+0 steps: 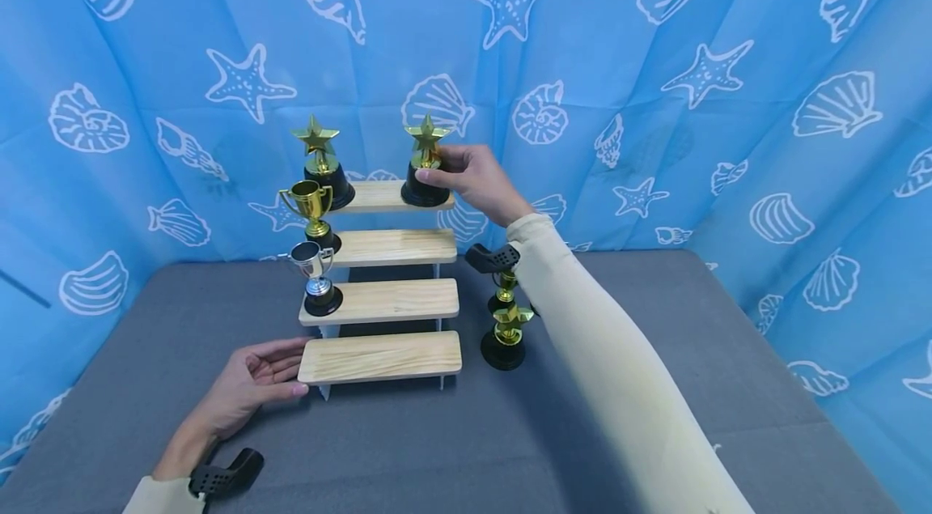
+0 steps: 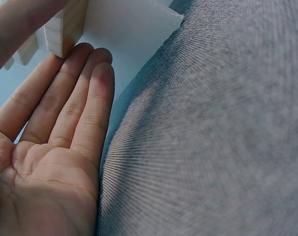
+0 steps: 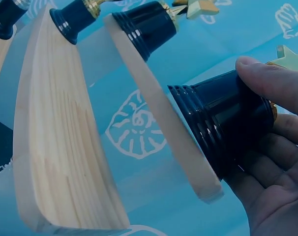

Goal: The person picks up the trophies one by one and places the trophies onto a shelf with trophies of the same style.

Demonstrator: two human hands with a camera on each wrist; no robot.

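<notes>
Our right grip (image 1: 476,178) clamps a star trophy (image 1: 425,160) round its base | top shelf (image 1: 371,197), right edge | our left grip (image 1: 251,384), fingers loosely extended, touches bottom shelf (image 1: 380,356), left edge | we judge the trophy light, stiff, slick, best held low

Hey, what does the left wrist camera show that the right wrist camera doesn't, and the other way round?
Only the left wrist view shows the left hand, palm toward the camera, fingers straight. Only the right wrist view shows the right hand gripping a star trophy, plus another star trophy farther along. Both show wooden boards.
</notes>
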